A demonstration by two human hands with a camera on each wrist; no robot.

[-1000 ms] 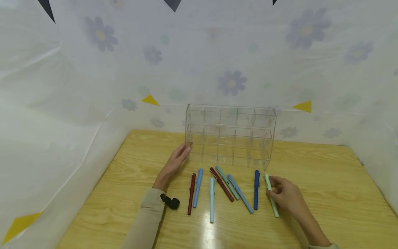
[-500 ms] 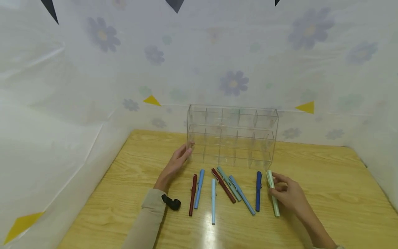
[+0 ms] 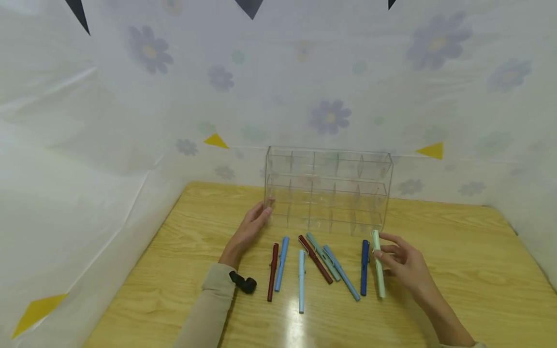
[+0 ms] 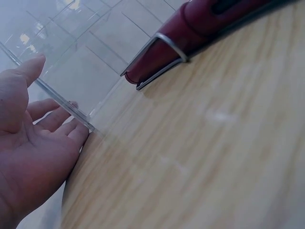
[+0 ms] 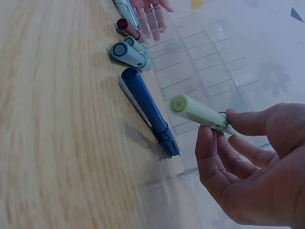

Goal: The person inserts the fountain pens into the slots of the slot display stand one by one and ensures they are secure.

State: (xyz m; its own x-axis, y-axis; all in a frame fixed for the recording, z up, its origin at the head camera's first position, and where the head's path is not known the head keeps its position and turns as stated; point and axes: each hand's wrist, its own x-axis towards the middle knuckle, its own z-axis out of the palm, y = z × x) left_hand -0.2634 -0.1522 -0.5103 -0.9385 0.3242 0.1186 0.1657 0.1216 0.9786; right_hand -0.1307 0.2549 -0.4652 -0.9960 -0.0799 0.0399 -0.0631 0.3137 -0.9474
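Observation:
My right hand [image 3: 409,270] pinches a pale green capped pen [image 3: 377,263] between thumb and fingers. In the right wrist view the pen [image 5: 198,110] is held off the table, one round end towards the camera. My left hand [image 3: 250,227] rests at the left side of a clear acrylic rack [image 3: 330,179] with rows of compartments. The left wrist view shows that hand [image 4: 38,148] with its thumb and relaxed fingers about the rack's edge. A dark blue pen [image 3: 364,267] lies just left of the green one.
On the wooden table [image 3: 174,290] lie a dark red pen [image 3: 272,272], a blue pen [image 3: 282,263], a light blue pen [image 3: 301,282], another dark red pen [image 3: 315,259], a teal pen [image 3: 323,256] and a greyish-blue pen [image 3: 342,273]. A flowered sheet [image 3: 278,72] hangs behind.
My right hand has raised the pale green pen off the table and moved it slightly towards the rack. The left hand stays at the rack; the head view has shifted a little.

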